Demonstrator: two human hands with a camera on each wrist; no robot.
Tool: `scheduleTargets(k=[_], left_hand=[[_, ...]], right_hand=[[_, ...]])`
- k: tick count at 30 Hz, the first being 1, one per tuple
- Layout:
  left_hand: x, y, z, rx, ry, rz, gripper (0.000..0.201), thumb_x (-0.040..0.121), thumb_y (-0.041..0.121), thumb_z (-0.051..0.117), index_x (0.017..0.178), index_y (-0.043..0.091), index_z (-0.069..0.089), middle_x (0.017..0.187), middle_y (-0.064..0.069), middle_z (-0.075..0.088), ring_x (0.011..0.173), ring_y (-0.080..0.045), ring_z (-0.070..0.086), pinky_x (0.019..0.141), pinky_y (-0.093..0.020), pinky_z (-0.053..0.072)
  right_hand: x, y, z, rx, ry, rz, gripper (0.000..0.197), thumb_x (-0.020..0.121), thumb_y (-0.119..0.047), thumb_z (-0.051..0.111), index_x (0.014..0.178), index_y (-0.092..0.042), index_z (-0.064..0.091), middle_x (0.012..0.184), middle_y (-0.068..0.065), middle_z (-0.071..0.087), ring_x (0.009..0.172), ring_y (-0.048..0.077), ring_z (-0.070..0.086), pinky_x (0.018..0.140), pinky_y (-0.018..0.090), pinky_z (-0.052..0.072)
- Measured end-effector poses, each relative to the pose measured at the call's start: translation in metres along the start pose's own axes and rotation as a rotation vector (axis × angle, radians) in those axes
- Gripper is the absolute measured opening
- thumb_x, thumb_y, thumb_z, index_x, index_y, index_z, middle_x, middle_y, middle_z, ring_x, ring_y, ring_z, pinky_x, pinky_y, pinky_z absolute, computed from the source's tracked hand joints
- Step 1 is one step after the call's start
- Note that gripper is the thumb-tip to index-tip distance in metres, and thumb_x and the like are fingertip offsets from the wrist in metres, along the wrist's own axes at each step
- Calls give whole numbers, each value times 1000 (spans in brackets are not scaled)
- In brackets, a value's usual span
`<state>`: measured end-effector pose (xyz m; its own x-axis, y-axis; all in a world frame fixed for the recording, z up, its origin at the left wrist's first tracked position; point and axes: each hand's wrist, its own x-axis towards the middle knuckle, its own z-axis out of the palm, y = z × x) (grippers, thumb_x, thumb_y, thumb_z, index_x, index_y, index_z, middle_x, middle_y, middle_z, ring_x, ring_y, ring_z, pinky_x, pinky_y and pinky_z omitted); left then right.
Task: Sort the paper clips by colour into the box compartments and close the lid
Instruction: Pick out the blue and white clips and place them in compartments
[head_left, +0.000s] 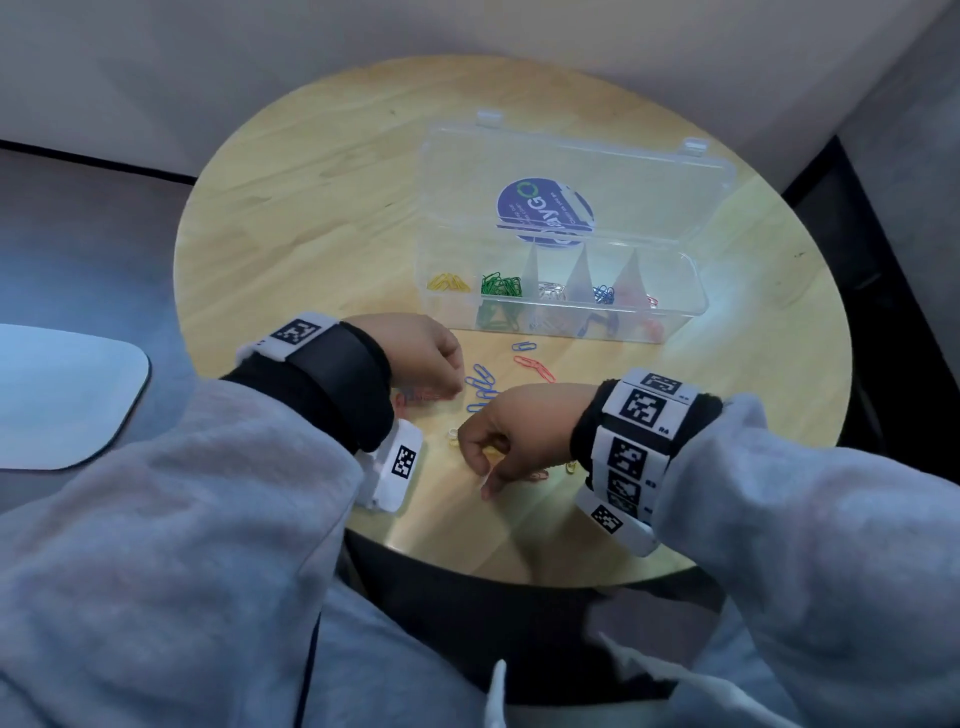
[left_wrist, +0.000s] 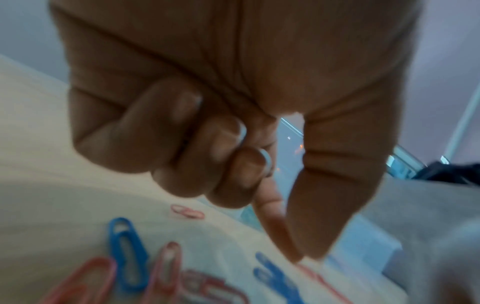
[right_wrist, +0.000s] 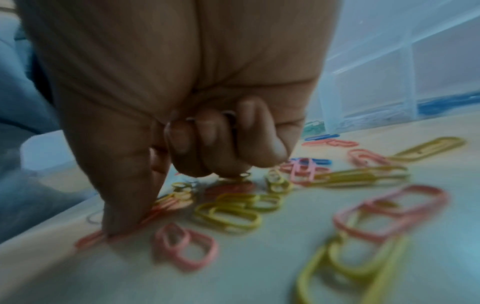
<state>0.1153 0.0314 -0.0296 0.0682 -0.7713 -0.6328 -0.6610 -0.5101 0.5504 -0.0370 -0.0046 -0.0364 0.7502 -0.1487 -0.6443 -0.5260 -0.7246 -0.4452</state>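
A clear compartment box stands on the round wooden table with its lid open. It holds yellow, green, silver, blue and red clips, each colour apart. Loose blue clips, red clips and yellow ones lie in front of it. My left hand has three fingers curled; its thumb and index tips pinch the end of a red clip on the table. My right hand is curled over the yellow pile, and its thumb and index pinch a red clip.
A pale grey pad lies on the dark surface left of the table. The table's near edge is just behind my wrists. The box wall rises close on the far right of my right hand.
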Motion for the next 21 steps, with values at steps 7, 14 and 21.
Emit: scheduleTargets(k=[7, 14, 21], left_hand=[[-6, 13, 17, 298, 27, 21, 8, 74, 23, 68, 82, 24, 65, 59, 6, 55, 50, -9, 48, 52, -18, 37], [-1, 21, 29, 452, -41, 46, 12, 75, 21, 71, 74, 24, 59, 63, 9, 56, 70, -14, 53, 57, -21, 38], [-2, 22, 28, 503, -34, 36, 13, 75, 16, 67, 69, 22, 57, 63, 6, 53, 65, -14, 49, 50, -20, 32]], right_hand=[[-11, 16, -9, 106, 182, 81, 14, 79, -19, 68, 72, -27, 59, 44, -9, 46, 41, -1, 42, 46, 12, 31], [-26, 38, -24, 556, 318, 188, 27, 87, -7, 52, 65, -22, 51, 49, -10, 44, 48, 10, 34, 47, 22, 31], [-33, 54, -26, 1019, 502, 283, 32, 89, 0, 43, 60, -15, 42, 54, 2, 42, 40, 11, 32, 36, 15, 22]])
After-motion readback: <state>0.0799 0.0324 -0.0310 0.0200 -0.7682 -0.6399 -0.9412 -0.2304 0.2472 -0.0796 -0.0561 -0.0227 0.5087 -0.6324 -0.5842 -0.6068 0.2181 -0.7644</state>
